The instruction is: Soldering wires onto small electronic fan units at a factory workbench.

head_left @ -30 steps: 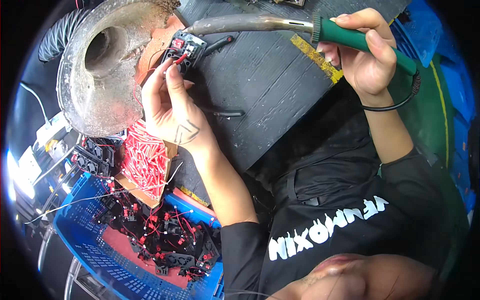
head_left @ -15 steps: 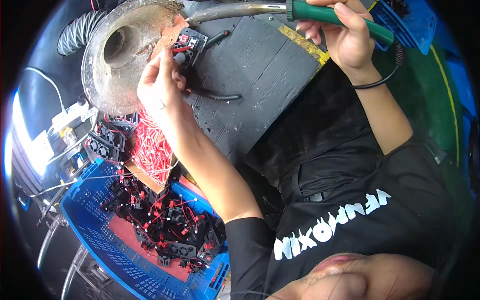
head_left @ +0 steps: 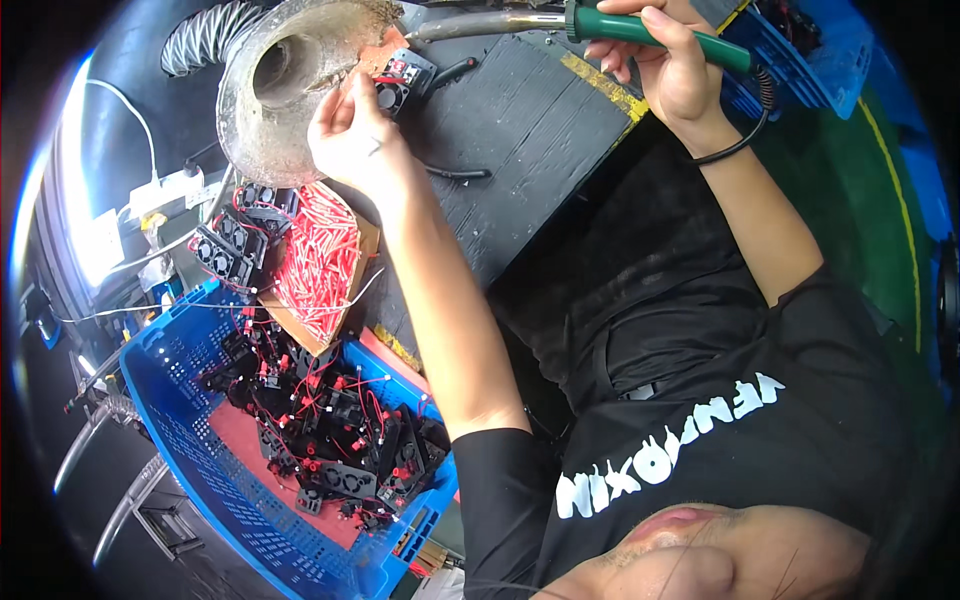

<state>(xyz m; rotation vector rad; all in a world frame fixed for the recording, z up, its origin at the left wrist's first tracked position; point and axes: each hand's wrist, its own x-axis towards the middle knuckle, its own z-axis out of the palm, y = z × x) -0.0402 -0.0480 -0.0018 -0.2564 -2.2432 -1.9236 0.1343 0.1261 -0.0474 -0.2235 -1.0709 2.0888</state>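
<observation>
My right hand (head_left: 682, 75) is wrapped around the green handle of a soldering iron (head_left: 655, 35), whose long metal shaft points left toward the funnel. My left hand (head_left: 360, 135) has its fingers bent together beside a small black fan module (head_left: 402, 82). A red wire (head_left: 384, 80) on the module reaches toward those fingertips; what they pinch is too small to make out. The module lies on the dark board (head_left: 520, 130), near an orange-brown pad (head_left: 382, 50) at the mouth of a stained metal funnel (head_left: 243, 130).
A cardboard box of red and white tubes (head_left: 315, 260) stands beside several fan modules (head_left: 232, 245). Below it, a blue basket (head_left: 200, 470) holds many wired fan modules. A grey flexible duct (head_left: 205, 40) runs behind the funnel. Another blue crate (head_left: 835, 65) is at the upper right.
The whole view has shifted, so the funnel, module and box appear further right and higher. My left hand stays by the module; my right hand still holds the soldering iron.
</observation>
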